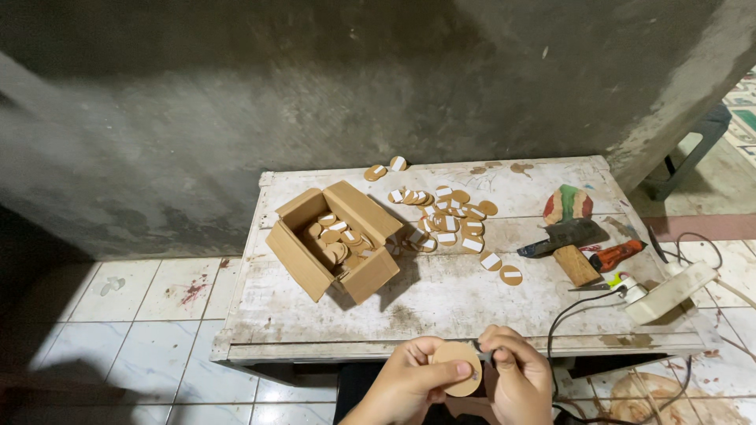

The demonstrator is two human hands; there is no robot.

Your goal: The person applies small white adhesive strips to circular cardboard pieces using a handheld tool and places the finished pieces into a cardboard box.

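Nearest the camera, left hand and right hand, fingers closed, jointly pinch a round tan disc below the table edge. Beyond: worn white table; open cardboard box holding discs; scattered discs; hatchet.

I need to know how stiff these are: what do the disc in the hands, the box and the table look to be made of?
Disc: seemingly thin wood or fibreboard, matt tan, flat, with a clean round edge. Box: plain brown cardboard with folded-open flaps. Table: apparently wooden planks, with worn, stained white paint and seams showing between the boards.
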